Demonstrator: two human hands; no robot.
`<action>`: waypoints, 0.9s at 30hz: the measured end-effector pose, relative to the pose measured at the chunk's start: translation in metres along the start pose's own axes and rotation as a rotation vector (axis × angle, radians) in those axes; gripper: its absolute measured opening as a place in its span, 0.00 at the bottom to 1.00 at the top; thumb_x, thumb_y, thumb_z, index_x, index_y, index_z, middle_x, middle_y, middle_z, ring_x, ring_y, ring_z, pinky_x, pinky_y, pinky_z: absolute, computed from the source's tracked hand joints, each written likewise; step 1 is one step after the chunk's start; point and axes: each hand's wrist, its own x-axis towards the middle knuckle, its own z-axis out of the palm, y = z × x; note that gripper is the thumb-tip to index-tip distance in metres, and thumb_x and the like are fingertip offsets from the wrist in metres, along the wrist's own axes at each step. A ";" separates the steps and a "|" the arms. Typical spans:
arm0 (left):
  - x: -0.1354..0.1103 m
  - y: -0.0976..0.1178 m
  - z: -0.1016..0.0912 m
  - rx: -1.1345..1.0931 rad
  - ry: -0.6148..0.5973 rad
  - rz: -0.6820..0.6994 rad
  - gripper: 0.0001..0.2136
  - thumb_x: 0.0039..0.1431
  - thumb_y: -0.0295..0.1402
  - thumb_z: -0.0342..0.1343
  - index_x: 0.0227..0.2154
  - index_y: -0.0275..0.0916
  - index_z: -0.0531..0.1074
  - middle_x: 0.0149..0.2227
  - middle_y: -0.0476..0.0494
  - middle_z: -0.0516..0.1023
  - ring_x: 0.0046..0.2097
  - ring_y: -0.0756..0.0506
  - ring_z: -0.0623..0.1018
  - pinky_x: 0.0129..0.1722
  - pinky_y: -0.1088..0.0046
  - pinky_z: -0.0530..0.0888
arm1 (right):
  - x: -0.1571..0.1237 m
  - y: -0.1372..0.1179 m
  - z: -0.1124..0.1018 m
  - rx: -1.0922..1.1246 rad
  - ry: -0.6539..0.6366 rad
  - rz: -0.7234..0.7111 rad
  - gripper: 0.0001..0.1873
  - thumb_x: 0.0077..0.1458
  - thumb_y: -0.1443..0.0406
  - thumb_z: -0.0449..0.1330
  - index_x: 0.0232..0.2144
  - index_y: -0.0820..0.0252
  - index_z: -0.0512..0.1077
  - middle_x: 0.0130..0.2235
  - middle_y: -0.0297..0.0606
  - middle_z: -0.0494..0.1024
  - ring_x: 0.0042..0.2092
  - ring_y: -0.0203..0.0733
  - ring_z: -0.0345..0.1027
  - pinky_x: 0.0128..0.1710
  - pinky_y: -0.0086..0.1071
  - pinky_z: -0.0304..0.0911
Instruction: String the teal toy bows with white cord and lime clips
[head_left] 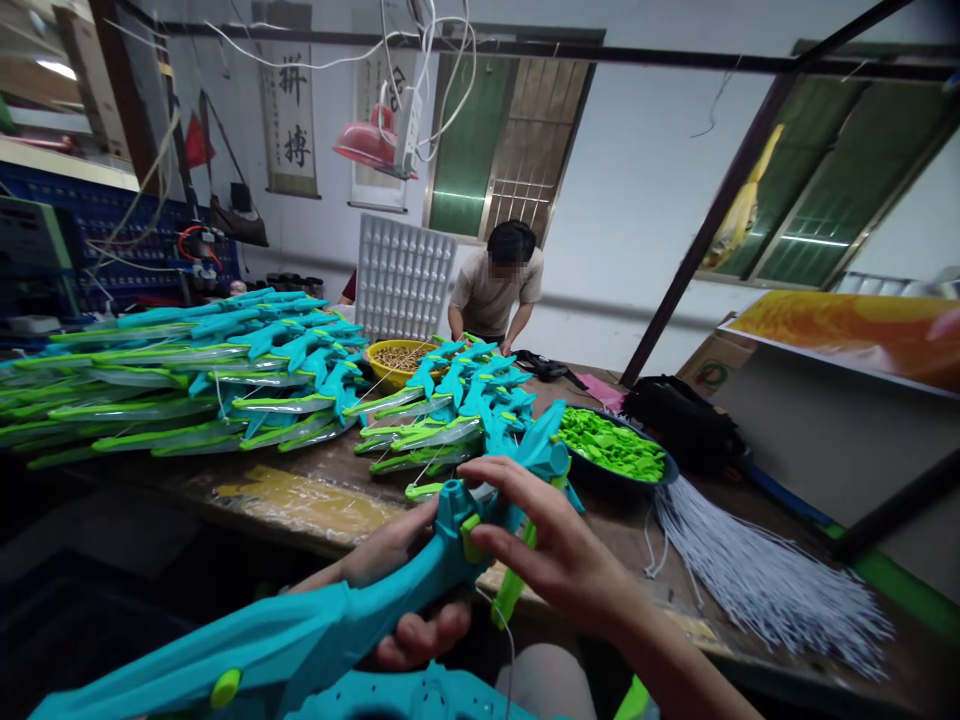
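Note:
My left hand (401, 590) grips a long teal plastic toy sword (315, 625) from below, fingers curled round its handle. My right hand (555, 545) rests over the sword's guard end, thumb and fingers pinching a small green plastic piece (471, 535) against the teal body. A thin white string (504, 640) hangs down from the guard. The sword's blade runs toward the lower left corner, above my lap.
Piles of teal-and-green toy swords (187, 385) cover the wooden table (300, 500). A dark bowl of green parts (611, 445), a yellow bowl (397, 360), a bundle of white strings (757, 570) and a black bag (682, 420) lie there. Another person (495, 285) works at the far end.

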 end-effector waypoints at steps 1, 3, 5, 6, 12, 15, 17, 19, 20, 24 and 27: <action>0.001 -0.001 0.000 0.010 0.014 -0.007 0.46 0.52 0.72 0.28 0.23 0.33 0.76 0.10 0.47 0.61 0.10 0.47 0.57 0.07 0.70 0.55 | -0.001 -0.001 -0.002 -0.032 -0.050 0.026 0.22 0.65 0.66 0.59 0.60 0.55 0.65 0.57 0.43 0.72 0.57 0.47 0.66 0.57 0.41 0.62; 0.003 -0.004 0.000 0.026 0.043 -0.021 0.48 0.51 0.72 0.25 0.21 0.34 0.76 0.10 0.46 0.60 0.11 0.46 0.58 0.08 0.69 0.57 | -0.002 -0.005 -0.005 -0.105 -0.143 0.043 0.23 0.67 0.65 0.56 0.62 0.56 0.62 0.57 0.44 0.73 0.57 0.49 0.65 0.58 0.44 0.61; 0.005 -0.008 0.002 0.042 0.098 -0.024 0.49 0.50 0.72 0.23 0.19 0.34 0.76 0.11 0.45 0.60 0.13 0.46 0.58 0.08 0.69 0.57 | -0.002 -0.010 -0.006 -0.161 -0.197 0.021 0.22 0.68 0.67 0.53 0.63 0.57 0.62 0.56 0.44 0.74 0.56 0.49 0.65 0.58 0.45 0.60; 0.006 -0.011 0.003 0.056 0.151 0.004 0.48 0.51 0.72 0.24 0.18 0.33 0.75 0.12 0.44 0.62 0.13 0.47 0.59 0.09 0.70 0.57 | -0.002 -0.013 -0.007 -0.178 -0.199 0.001 0.22 0.68 0.67 0.53 0.62 0.57 0.62 0.56 0.44 0.74 0.56 0.49 0.65 0.57 0.45 0.60; 0.007 -0.028 0.011 0.051 0.326 0.285 0.37 0.54 0.69 0.41 0.27 0.38 0.77 0.18 0.45 0.69 0.17 0.49 0.62 0.15 0.74 0.58 | -0.001 -0.020 -0.007 -0.190 -0.156 -0.055 0.16 0.66 0.70 0.54 0.55 0.57 0.65 0.53 0.44 0.75 0.52 0.48 0.67 0.53 0.40 0.63; 0.002 -0.030 0.013 0.115 0.275 0.167 0.39 0.53 0.71 0.39 0.24 0.39 0.76 0.16 0.45 0.67 0.18 0.47 0.63 0.16 0.72 0.59 | -0.001 -0.020 -0.010 -0.163 -0.214 -0.014 0.17 0.65 0.70 0.56 0.55 0.58 0.65 0.51 0.43 0.75 0.51 0.46 0.67 0.52 0.39 0.64; -0.004 -0.029 0.013 0.228 0.359 0.181 0.39 0.53 0.70 0.40 0.23 0.37 0.77 0.18 0.42 0.69 0.22 0.44 0.68 0.19 0.70 0.63 | -0.002 -0.020 -0.012 -0.136 -0.261 0.004 0.18 0.63 0.70 0.59 0.54 0.59 0.65 0.50 0.43 0.75 0.51 0.45 0.68 0.52 0.38 0.64; -0.012 -0.027 0.014 0.362 0.456 0.246 0.33 0.51 0.67 0.50 0.30 0.38 0.79 0.23 0.41 0.73 0.27 0.42 0.72 0.25 0.69 0.68 | -0.003 -0.023 -0.012 -0.114 -0.280 0.005 0.18 0.63 0.69 0.62 0.54 0.59 0.66 0.51 0.43 0.75 0.51 0.45 0.68 0.53 0.37 0.64; -0.016 -0.026 0.015 0.437 0.496 0.277 0.28 0.49 0.63 0.57 0.35 0.41 0.79 0.27 0.42 0.75 0.31 0.41 0.74 0.28 0.69 0.69 | -0.004 -0.025 -0.012 -0.118 -0.277 0.006 0.18 0.62 0.68 0.63 0.54 0.59 0.67 0.51 0.43 0.75 0.51 0.45 0.68 0.53 0.37 0.64; -0.023 -0.017 0.035 0.703 0.600 0.321 0.15 0.47 0.42 0.66 0.37 0.43 0.74 0.32 0.48 0.75 0.34 0.43 0.72 0.32 0.72 0.68 | -0.002 -0.038 -0.009 -0.201 -0.274 -0.015 0.19 0.61 0.67 0.65 0.53 0.61 0.68 0.48 0.43 0.77 0.49 0.46 0.70 0.50 0.35 0.64; -0.019 -0.011 0.057 0.848 0.636 0.305 0.06 0.52 0.36 0.57 0.30 0.41 0.69 0.26 0.52 0.67 0.28 0.48 0.65 0.27 0.74 0.62 | 0.005 -0.046 -0.012 -0.255 -0.339 -0.023 0.21 0.56 0.65 0.71 0.50 0.62 0.71 0.42 0.41 0.78 0.43 0.44 0.72 0.43 0.32 0.64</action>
